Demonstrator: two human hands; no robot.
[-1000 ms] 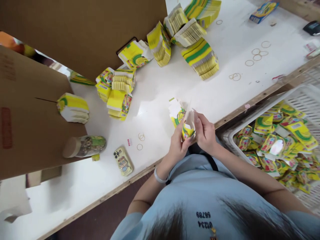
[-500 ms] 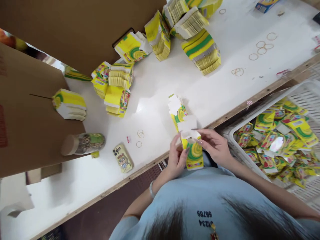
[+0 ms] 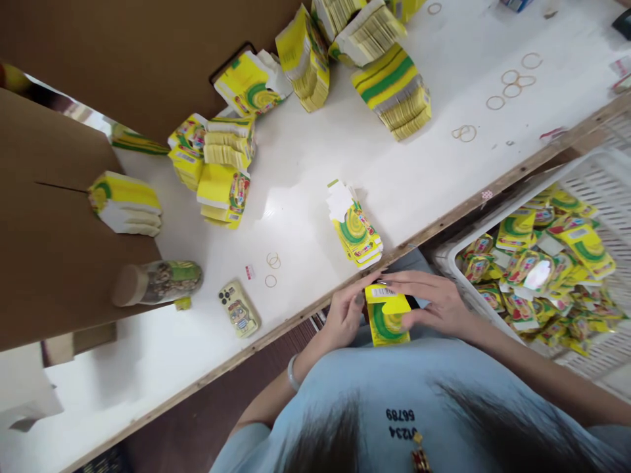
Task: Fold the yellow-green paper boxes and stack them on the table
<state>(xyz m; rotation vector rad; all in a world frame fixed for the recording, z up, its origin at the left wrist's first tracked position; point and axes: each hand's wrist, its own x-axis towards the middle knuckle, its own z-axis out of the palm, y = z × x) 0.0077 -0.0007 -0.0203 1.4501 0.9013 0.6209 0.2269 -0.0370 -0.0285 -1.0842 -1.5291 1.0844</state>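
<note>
Between my two hands, close to my body below the table's front edge, is a small yellow and green carton. Its end flap with the barcode is folded over. My left hand grips the carton's left side. My right hand holds it from the right, fingers along the top edge and thumb on the front face. Just beyond them on the white table lies a small stack of flat yellow cartons, white flaps pointing away from me.
A white plastic crate with yellow packets stands at the right. Bundled flat cartons line the back beside a large cardboard box. A phone, a jar and rubber bands are on the table.
The carton's open white flaps are now folded down, showing the yellow barcode end. Both hands have moved slightly toward my body, uncovering the stack on the table.
</note>
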